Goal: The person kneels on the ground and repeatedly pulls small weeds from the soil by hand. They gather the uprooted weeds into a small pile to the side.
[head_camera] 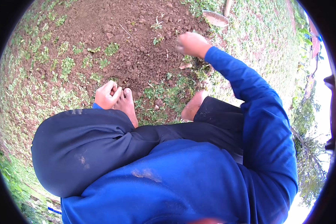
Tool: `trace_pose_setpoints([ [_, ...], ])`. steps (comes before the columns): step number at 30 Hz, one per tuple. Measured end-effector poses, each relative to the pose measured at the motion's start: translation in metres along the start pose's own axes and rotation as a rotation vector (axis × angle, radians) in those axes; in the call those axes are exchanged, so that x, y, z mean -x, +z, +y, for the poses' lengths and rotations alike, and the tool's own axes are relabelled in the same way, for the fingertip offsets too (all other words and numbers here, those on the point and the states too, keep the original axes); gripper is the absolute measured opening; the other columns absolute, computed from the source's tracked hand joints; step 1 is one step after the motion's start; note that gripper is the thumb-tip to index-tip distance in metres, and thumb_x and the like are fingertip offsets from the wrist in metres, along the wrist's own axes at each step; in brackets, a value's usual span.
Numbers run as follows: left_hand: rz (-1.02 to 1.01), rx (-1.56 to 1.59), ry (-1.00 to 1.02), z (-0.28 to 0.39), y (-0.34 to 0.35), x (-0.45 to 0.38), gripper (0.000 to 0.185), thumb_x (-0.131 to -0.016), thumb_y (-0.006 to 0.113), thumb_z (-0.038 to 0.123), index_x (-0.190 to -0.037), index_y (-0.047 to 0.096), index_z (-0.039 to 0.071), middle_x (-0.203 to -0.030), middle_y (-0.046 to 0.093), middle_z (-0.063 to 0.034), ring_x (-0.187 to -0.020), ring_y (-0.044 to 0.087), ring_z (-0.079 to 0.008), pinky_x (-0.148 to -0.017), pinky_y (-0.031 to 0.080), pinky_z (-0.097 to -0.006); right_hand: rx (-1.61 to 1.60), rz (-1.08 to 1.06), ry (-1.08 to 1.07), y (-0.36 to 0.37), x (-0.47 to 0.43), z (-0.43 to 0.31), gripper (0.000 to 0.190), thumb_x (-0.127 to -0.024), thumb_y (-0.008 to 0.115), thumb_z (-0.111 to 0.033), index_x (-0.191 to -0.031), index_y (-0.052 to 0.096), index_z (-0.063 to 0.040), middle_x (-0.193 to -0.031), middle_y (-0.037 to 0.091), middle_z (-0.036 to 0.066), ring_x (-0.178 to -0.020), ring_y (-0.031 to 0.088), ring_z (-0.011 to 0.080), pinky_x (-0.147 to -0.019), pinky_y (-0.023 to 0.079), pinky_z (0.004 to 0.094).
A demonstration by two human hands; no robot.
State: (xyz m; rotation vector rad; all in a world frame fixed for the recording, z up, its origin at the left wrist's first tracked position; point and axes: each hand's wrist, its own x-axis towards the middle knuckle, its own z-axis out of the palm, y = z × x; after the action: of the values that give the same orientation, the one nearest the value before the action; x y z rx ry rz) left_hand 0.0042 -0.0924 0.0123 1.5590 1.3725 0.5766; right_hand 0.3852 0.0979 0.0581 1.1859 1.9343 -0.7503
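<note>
Reddish-brown loose soil [140,53] spreads before me, full of small clods. Over its right edge my right hand [193,44] is held with curled fingers, slightly blurred; whether something is in it cannot be told. My left hand [107,94] is beside the toes of my bare left foot [128,105], thumb and fingers drawn together, and nothing can be made out between them. A small leafy seedling [156,25] stands in the soil, with another small green plant [158,40] just below it. A pale stone or clod [185,65] lies below my right hand.
A hoe with a metal blade [215,18] and a wooden handle [228,7] lies at the upper right, on low grass. My bare right foot [194,105] is on weedy ground. Low weeds [67,67] grow along the soil's left side. A thin twig [125,30] lies on the soil.
</note>
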Motion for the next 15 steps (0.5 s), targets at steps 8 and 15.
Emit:
trace_pose_setpoints([
  [8,-0.241,0.080,0.081,0.023,-0.007,-0.018,0.017,-0.086,0.078,0.011,-0.091,0.064,0.003,-0.074,0.058,-0.0049,-0.063,0.053,-0.0127,-0.059,0.045,-0.0298,0.082,0.057,0.155,0.076,0.057,0.067,0.037,-0.078,0.087,-0.028,-0.097,0.071,-0.001,-0.096,0.075,0.020,-0.096,0.074,0.0377,-0.087,0.060,0.0453],
  [15,-0.277,0.090,0.014,0.017,-0.001,-0.014,0.017,-0.087,0.077,0.015,-0.097,0.067,0.005,-0.082,0.065,-0.0041,-0.070,0.060,-0.0132,-0.064,0.050,-0.0303,-0.584,-0.091,-0.202,0.005,0.031,0.001,0.033,-0.080,0.086,-0.017,-0.110,0.074,-0.007,-0.100,0.076,0.013,-0.093,0.074,0.0287,-0.083,0.058,0.0415],
])
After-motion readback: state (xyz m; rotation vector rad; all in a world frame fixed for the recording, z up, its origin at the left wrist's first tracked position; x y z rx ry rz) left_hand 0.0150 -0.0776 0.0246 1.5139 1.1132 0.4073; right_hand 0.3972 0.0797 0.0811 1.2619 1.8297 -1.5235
